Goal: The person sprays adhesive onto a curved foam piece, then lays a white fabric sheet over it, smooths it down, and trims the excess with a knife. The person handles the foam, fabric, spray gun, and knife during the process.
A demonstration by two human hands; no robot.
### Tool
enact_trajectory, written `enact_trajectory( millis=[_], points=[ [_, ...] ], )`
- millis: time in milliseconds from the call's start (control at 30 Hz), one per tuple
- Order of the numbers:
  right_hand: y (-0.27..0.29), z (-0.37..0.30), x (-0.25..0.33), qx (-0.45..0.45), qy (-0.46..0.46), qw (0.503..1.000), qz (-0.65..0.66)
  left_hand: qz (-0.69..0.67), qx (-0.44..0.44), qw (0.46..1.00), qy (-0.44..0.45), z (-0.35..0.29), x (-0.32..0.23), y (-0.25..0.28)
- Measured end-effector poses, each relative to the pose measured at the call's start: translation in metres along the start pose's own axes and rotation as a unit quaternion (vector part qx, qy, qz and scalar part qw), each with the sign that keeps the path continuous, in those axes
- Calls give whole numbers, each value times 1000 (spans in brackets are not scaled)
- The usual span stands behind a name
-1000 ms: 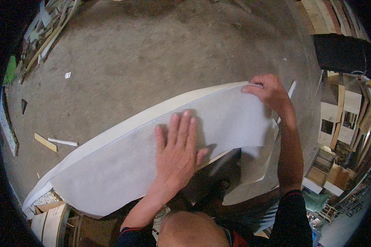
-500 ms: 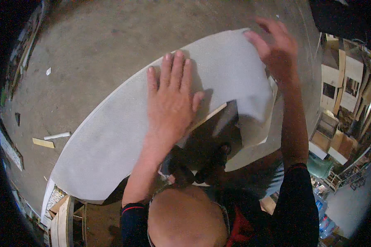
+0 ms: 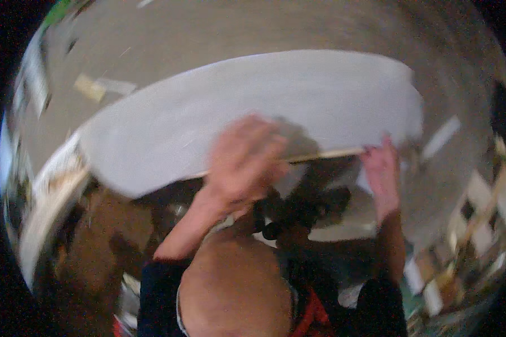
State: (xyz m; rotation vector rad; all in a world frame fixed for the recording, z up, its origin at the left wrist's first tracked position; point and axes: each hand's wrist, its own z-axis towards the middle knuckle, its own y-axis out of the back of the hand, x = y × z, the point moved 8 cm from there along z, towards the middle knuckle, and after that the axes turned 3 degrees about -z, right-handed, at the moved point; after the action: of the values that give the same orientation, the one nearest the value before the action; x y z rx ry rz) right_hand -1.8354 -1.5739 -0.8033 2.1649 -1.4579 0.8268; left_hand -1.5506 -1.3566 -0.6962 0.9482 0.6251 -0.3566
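A light grey fabric-like sheet [image 3: 168,123] lies over a long curved panel, with a strip of pale wooden edge [image 3: 334,153] showing along its near side. My left hand [image 3: 244,160] is over the sheet's near edge at the middle, smeared by motion, so its fingers cannot be read. My right hand [image 3: 382,171] grips the sheet at the near right edge, thumb and fingers closing on the border. What lies under the sheet is mostly hidden.
A curved pale wooden frame [image 3: 53,202] stands at the left, by the panel's end. Offcuts, one yellowish [image 3: 90,87] and one white [image 3: 441,137], lie on the concrete floor [image 3: 208,28]. Blurred wooden pieces [image 3: 480,213] are piled at the right.
My right hand has come from the far right corner down to the near edge. The sheet's right end, folded and loose before, now lies flatter. My left hand has lifted or slid nearer.
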Motion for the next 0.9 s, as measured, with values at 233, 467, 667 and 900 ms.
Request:
enact_trajectory(
  millis=[233, 467, 667, 900],
  points=[
    [22, 0, 52, -70, 70, 925, -367, -56, 1, 998, 28, -31, -35, 12],
    [-20, -33, 103, -25, 121, 989, -82, 89, -114, 981, 128, -93, -37, 66],
    [-45, -25, 114, 43, 98, 994, -26, 150, -116, 976, 109, -69, -51, 55],
    [-48, -28, 105, 25, 69, 997, 17, 117, -57, 990, 55, 6, -53, -28]
  ],
)
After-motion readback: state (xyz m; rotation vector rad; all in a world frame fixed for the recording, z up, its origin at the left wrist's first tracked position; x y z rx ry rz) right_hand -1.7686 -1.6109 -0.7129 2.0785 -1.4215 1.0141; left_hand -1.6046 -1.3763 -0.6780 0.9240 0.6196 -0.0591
